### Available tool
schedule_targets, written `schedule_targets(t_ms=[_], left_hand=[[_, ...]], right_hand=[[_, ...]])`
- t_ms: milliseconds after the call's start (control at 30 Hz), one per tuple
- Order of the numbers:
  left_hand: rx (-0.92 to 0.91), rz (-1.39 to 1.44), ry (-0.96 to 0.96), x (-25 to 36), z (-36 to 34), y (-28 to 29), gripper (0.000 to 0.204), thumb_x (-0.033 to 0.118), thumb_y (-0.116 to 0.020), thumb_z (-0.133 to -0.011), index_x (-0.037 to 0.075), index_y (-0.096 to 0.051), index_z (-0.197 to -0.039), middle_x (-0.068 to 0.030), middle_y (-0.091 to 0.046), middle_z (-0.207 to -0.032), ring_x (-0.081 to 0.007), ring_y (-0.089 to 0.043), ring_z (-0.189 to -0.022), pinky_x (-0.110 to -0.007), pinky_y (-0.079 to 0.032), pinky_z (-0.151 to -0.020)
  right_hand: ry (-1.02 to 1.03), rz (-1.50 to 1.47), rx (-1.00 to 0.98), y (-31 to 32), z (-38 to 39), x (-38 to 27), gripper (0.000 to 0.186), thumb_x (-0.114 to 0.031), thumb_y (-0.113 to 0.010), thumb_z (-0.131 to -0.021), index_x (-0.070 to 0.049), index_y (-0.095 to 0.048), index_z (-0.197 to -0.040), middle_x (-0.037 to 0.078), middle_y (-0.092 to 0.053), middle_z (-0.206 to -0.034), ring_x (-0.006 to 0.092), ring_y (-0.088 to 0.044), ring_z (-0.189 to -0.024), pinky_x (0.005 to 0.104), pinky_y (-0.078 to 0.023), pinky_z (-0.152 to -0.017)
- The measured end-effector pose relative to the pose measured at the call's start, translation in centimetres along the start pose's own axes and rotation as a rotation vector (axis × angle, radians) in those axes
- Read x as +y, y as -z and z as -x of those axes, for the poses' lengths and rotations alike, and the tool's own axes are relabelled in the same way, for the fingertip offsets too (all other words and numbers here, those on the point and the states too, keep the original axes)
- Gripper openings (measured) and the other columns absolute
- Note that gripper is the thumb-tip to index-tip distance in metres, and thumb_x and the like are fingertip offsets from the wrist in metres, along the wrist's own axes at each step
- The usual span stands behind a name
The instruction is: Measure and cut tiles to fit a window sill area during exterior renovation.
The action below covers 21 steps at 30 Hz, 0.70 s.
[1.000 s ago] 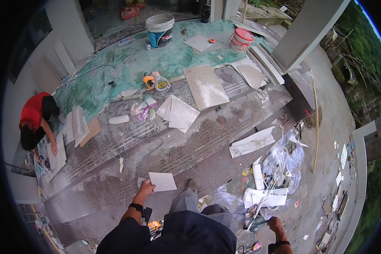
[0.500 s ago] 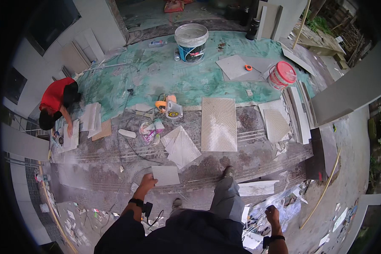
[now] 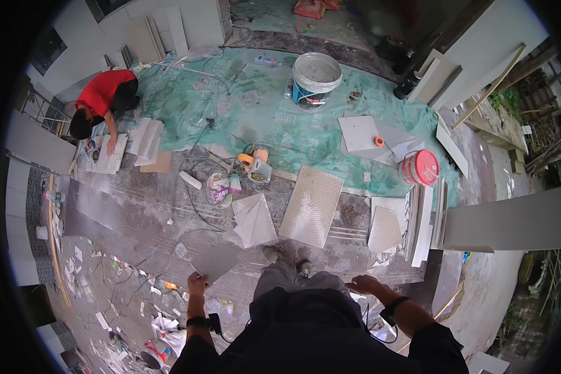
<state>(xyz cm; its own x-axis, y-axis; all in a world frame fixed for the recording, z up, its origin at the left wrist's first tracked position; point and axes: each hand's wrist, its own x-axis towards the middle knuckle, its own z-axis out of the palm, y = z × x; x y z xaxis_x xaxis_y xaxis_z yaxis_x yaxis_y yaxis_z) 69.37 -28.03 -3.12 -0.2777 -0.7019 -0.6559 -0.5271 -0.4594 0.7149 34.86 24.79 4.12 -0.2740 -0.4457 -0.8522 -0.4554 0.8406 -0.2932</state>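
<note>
Hands: left hand (image 3: 197, 285) gripping grey tile (image 3: 215, 262)

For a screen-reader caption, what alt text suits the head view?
Seen from above, a person's left hand holds a grey tile by its edge while the right hand hangs free, over a floor strewn with tiles; another person in a red shirt crouches nearby.

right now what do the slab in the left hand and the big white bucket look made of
The grey tile held by the left hand looks like ceramic or porcelain: thin, flat, matte, square-cut edges, though the view is too small to be sure. The white bucket looks like smooth moulded plastic with a rolled rim.
</note>
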Motion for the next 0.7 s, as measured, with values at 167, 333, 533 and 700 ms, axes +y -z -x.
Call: schedule_targets(t_ms=[167, 333, 533, 700], left_hand=[[-0.019, 0.113, 0.033, -0.8, -0.2, -2.7, 0.028, 0.003, -0.064, -0.080, -0.004, -0.067, -0.107, -0.0105, -0.069, -0.093, -0.0204, -0.068, -0.079, -0.034, -0.057, -0.065], [0.080, 0.338, 0.082, 0.7, 0.3, -7.1, 0.029, 0.005, -0.064, -0.083, -0.001, -0.066, -0.111, -0.0078, -0.069, -0.092, -0.0171, -0.066, -0.077, -0.032, -0.055, -0.064], [0.311, 0.456, 0.121, 4.2, 0.4, -12.8, 0.026, 0.005, -0.062, -0.086, 0.004, -0.065, -0.111, -0.0045, -0.070, -0.093, -0.0153, -0.067, -0.078, -0.031, -0.056, -0.071], [0.618, 0.516, 0.279, 6.2, 10.5, -20.0, 0.040, 0.004, -0.060, -0.081, -0.001, -0.060, -0.121, -0.0110, -0.069, -0.102, -0.0206, -0.068, -0.085, -0.033, -0.056, -0.074]], right_hand=[[-0.314, -0.552, -0.218, 4.9, 1.0, 0.1, 0.048, -0.041, -0.043, -0.100, -0.015, -0.047, -0.140, 0.020, -0.069, -0.107, 0.0386, -0.067, -0.097, 0.0506, -0.051, -0.087], [0.267, 0.100, -0.026, 27.4, 1.2, -10.3, 0.061, -0.063, -0.047, -0.093, -0.007, -0.070, -0.089, 0.012, -0.071, -0.085, 0.0320, -0.069, -0.088, 0.0419, -0.050, -0.079], [0.475, 0.477, -0.004, 50.2, -13.7, -17.4, 0.043, -0.050, -0.062, -0.090, -0.007, -0.065, -0.087, 0.014, -0.068, -0.082, 0.0355, -0.067, -0.084, 0.0452, -0.050, -0.073], [0.937, 0.740, 0.272, 67.2, -32.4, -27.9, 0.037, -0.034, -0.060, -0.093, -0.001, -0.057, -0.076, 0.016, -0.061, -0.070, 0.0383, -0.063, -0.072, 0.0473, -0.047, -0.063]])
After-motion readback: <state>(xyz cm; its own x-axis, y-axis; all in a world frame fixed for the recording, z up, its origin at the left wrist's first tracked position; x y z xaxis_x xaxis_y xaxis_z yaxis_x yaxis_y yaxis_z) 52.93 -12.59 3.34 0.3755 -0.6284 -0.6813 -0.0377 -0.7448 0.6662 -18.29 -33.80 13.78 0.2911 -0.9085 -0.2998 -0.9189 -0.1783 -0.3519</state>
